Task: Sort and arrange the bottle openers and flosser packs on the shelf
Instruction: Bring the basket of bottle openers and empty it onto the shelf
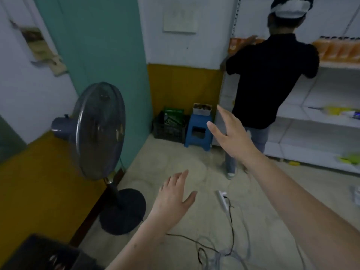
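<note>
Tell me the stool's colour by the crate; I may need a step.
Blue; the stool shows best in the head view.

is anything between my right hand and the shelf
Yes. A person in a black shirt stands right against the white shelf, between it and the raised, empty right hand. The shelf further right looks unblocked.

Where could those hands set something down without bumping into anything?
Bare floor lies between the standing fan and the blue stool. White shelf boards right of the person in black are bare too. The cables and power strip crowd the near floor. Both hands, left and right, are empty.
</note>
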A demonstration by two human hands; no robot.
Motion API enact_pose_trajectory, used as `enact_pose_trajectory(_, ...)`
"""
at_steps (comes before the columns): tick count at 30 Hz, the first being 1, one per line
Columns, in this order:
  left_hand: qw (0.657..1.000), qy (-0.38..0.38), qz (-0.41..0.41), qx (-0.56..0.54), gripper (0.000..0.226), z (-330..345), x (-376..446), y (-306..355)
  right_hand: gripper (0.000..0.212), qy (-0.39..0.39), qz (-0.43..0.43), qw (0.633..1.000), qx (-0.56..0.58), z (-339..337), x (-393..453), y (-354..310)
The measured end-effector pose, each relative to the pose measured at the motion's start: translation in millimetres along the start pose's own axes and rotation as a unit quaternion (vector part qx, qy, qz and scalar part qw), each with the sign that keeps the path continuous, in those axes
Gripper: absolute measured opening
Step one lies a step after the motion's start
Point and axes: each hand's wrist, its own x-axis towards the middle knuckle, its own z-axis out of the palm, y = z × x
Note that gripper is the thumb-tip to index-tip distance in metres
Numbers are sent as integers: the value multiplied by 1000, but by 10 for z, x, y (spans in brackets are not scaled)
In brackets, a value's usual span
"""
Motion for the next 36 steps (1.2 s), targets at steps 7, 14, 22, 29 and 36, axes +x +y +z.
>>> enact_pose_trajectory(7,1000,1,-13,0,70,414,1908,-361,77,-15,8,1000,-6,357,1556,1194)
enact_pose_trajectory(14,999,-8,-39,33,69,591,3925,-414,79,-31,15,999,2,495,3416,2302)
enact_pose_trajectory(22,997,17,-75,27,65,548,5622,-836,83,-45,5,999,-8,932,5338,2978)
enact_pose_trajectory(29,997,3,-74,-2,68,730,7205,-1713,81,-41,31,999,-14,1646,6792,3476)
enact_pose_trajectory(36,998,-37,-52,-9,70,534,8831,-2442,80,-46,113,992,-19,2218,8035,3783)
